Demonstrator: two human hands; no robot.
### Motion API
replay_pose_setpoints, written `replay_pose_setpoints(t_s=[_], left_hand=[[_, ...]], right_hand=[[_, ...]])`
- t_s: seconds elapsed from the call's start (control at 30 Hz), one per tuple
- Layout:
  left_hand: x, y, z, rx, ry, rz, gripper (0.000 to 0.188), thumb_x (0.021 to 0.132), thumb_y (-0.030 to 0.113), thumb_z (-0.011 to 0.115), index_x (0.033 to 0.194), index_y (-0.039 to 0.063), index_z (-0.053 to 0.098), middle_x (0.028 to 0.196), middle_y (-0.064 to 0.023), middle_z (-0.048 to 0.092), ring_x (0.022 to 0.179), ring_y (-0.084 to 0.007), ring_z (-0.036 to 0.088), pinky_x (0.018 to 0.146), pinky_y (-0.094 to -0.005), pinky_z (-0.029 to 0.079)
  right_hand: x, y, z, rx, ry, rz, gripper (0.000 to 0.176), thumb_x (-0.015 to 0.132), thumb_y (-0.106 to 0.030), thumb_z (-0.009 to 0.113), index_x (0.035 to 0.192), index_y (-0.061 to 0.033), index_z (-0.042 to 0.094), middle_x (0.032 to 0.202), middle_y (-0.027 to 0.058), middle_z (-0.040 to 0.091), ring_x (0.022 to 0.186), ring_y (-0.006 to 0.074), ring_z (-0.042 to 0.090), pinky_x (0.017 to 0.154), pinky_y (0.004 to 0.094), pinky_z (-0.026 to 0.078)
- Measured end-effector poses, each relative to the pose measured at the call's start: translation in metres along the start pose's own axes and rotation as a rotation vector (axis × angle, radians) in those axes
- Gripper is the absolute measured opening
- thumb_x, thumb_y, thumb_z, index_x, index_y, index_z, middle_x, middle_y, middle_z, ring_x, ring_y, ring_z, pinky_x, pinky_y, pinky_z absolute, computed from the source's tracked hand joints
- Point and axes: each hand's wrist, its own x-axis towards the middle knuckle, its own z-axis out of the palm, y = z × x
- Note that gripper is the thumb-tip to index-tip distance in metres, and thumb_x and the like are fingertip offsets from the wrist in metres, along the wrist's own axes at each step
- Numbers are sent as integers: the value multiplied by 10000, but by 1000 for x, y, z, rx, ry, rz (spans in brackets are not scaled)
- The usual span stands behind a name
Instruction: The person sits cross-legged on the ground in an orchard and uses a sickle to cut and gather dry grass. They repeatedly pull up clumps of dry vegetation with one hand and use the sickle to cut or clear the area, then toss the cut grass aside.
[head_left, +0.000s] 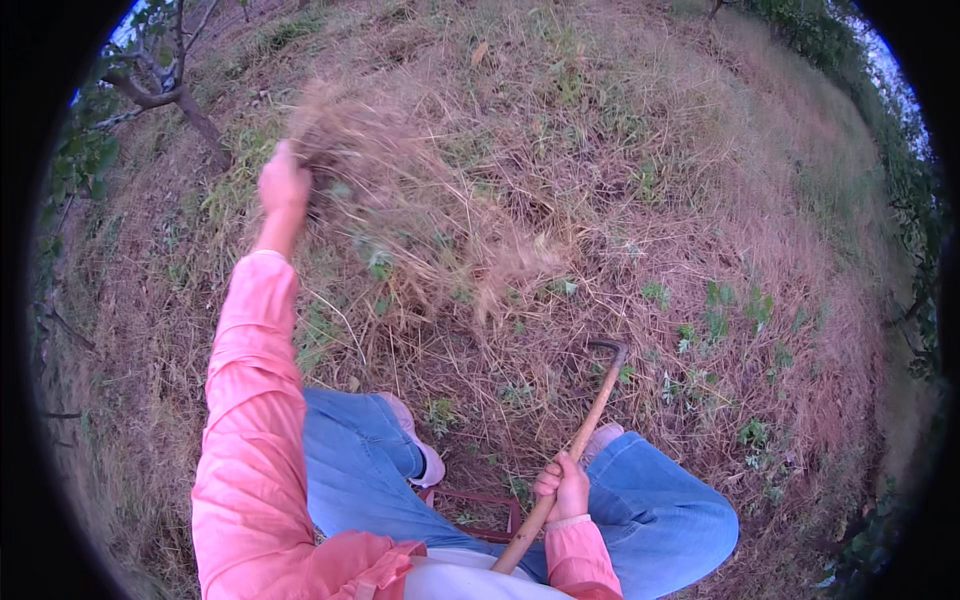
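Observation:
My left hand (285, 180) is stretched out to the upper left, closed on a bunch of dry grass (360, 150), which is blurred and spreads out to its right. Low in the view, my right hand (562, 487) grips the wooden handle of a sickle (596, 409). The sickle's dark curved blade points left, close over the cut grass and soil beyond my knees. The butt of the handle lies against my lap.
A small tree (199, 120) stands at the upper left, with leafy branches along the left rim. Part of a reddish frame (514, 517) shows between my legs. Dry grass and low green weeds (754, 433) cover the sloping ground. Trees line the right rim.

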Motion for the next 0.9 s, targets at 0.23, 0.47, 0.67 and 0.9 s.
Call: replay_pose_setpoints(t_s=[0.23, 0.47, 0.67, 0.9], left_hand=[[42, -103, -95, -433, 397, -330, 414, 663, 308, 694, 928, -10, 669, 933, -254, 655, 911, -417, 621, 809, -459, 474], [75, -141, -160, -169, 548, -330, 477, 669, 384, 690, 817, -66, 634, 819, -303, 618, 817, -449, 610, 725, -477, 476], [40, -35, -190, -272, 334, 86, 401, 760, 298, 671, 1040, 22, 590, 937, -248, 645, 894, -411, 621, 762, -437, 494], [-83, 147, -172, -368, -199, 647, 446, 734, -50, 551, 1162, 72, 545, 1025, -190, 622, 1006, -347, 586, 845, -418, 489]], right_hand=[[-16, 0, -2, -124, 9, -176, 184, 902, -140, 540, 859, -133, 361, 606, -25, 347, 413, 72, 304, 343, 250, 270], [-35, -3, 2, -143, 15, -373, 164, 902, -133, 523, 875, -131, 362, 596, -24, 335, 411, 76, 300, 337, 263, 278], [-33, 3, -4, -71, 22, -348, 152, 903, -122, 515, 874, -126, 366, 594, -18, 344, 403, 81, 297, 339, 266, 267], [-32, 5, -4, -49, 36, -378, 147, 899, -129, 514, 861, -124, 373, 597, -19, 337, 407, 83, 301, 344, 266, 273]])
